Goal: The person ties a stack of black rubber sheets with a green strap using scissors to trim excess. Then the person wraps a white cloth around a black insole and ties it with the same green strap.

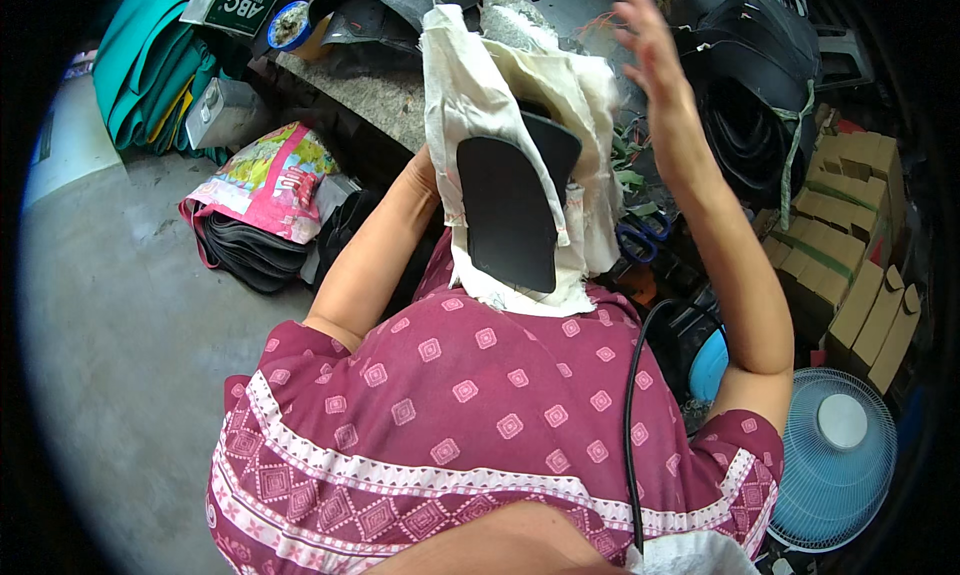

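Note:
Cream fabric pieces [455,85] with frayed edges stand in front of my chest. Against them leans a smooth black sole-shaped piece [505,215], rounded at its upper end. Part of a second dark piece [553,150] shows behind it. My left hand [430,170] reaches behind the fabric; its fingers are hidden, so its grip cannot be told. To the right of the fabric my right hand [650,50] is raised, fingers stretched out and apart, holding nothing.
Stacked black sheets [750,65] lie at the right of the stone-topped bench [395,105]. Blue-handled scissors [640,237] are below them. Cardboard boxes [840,205] and a blue fan [835,460] stand at right. At left are a pink bag [270,190], teal sheets [150,60], a metal can [240,3] and an open tub [290,25].

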Demonstrator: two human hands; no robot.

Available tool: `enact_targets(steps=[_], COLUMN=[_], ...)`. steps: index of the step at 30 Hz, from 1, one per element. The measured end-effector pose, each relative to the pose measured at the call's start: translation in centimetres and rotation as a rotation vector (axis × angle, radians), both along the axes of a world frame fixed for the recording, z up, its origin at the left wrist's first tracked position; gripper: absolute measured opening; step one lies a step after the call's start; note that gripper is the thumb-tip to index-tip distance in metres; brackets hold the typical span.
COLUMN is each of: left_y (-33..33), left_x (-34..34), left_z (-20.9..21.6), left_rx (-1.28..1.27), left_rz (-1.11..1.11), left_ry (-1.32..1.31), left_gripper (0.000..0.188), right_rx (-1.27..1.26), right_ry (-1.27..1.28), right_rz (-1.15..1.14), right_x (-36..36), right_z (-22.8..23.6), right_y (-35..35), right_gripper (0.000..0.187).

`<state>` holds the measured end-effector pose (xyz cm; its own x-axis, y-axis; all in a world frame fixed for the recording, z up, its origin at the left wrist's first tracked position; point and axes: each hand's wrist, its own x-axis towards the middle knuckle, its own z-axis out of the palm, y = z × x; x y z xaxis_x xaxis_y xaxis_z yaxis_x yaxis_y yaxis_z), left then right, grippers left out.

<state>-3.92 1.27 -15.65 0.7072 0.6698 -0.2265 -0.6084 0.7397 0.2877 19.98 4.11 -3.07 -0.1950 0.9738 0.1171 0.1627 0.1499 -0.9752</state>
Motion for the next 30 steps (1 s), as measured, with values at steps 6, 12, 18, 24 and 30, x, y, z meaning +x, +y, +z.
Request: enact_targets(steps=[6,12,18,24,30], left_y=[-0.2,-0.1,-0.2,-0.5,-0.7], left_x=[0.2,0.7,0.5,0.6,0.3], left_z=[0.6,2.1,2.2,1.6,1.2], left_rx=[0.016,-0.015,0.001,0.069,0.034], left_rz=[0.041,0.048,0.053,0.133,0.101], left_ry=[-0.039,0.072,0.123,0.173,0.171], left_gripper=[0.054,0.053,0.071,0.091,0.096], right_rx=[0.634,0.751,0.685,0.348,0.279], right_ry=[-0.466,-0.681,-0.904,-0.596,-0.481], right_rz=[-0.017,-0.094,0.061,0.015,-0.101], right_x=[-0.2,-1.4,-2.4,-2.1,-0.4], right_z=[2.0,3.3,3.2,2.3,2.1], right_y=[-5.2,-5.0,-5.5,-5.7,-6.4], right_gripper=[0.043,0.045,0.045,0.017,0.016])
